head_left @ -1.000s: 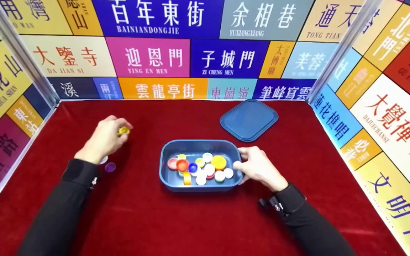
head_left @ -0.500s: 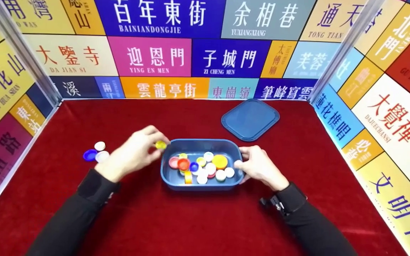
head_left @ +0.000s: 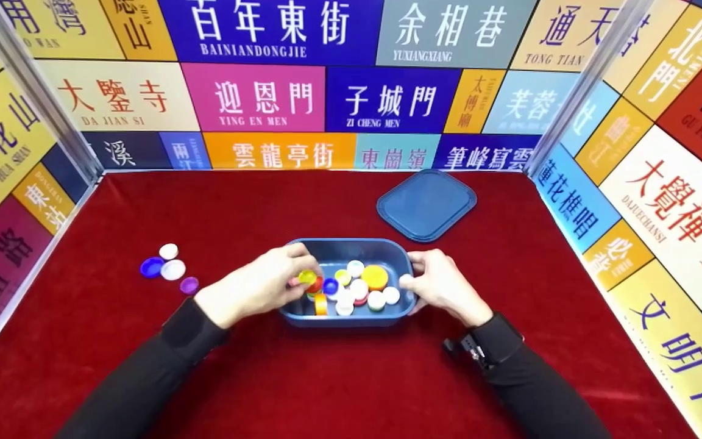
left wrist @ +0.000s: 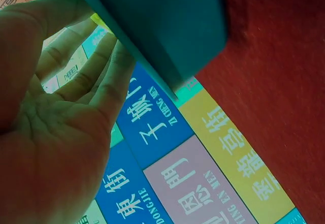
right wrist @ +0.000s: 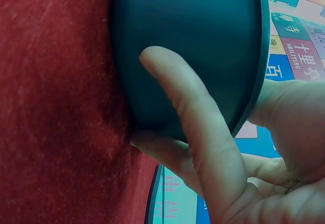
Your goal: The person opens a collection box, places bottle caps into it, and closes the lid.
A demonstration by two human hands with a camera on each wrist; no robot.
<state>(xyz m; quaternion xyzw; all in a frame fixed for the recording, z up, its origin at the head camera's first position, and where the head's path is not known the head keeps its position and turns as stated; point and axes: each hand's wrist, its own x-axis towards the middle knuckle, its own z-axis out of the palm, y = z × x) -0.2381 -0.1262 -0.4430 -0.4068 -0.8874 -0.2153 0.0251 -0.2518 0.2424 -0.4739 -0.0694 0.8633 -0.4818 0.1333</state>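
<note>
In the head view a blue rectangular container [head_left: 351, 321] sits mid-table with several bottle caps in it, white, yellow, orange, red and blue. Over its left end is my left hand [head_left: 259, 283], pinching a yellow bottle cap [head_left: 307, 277] just inside the rim. Only a sliver of that yellow cap [left wrist: 100, 21] shows past the container wall [left wrist: 167, 26] in the left wrist view. My right hand [head_left: 446, 285] grips the container's right end. From the right wrist, fingers [right wrist: 195, 107] lie along the outer wall and the thumb side reaches over the rim.
On the red cloth at left lie a blue cap [head_left: 152, 267], a purple cap [head_left: 189, 285] and two white caps, the larger white cap [head_left: 173, 269] beside the blue one. A blue lid [head_left: 427, 205] lies flat behind the container. Printed panels [head_left: 265, 97] wall the table.
My left hand has carried the yellow bottle cap rightward from the left side of the table to the container's left end. My right hand has stayed on the container's right end.
</note>
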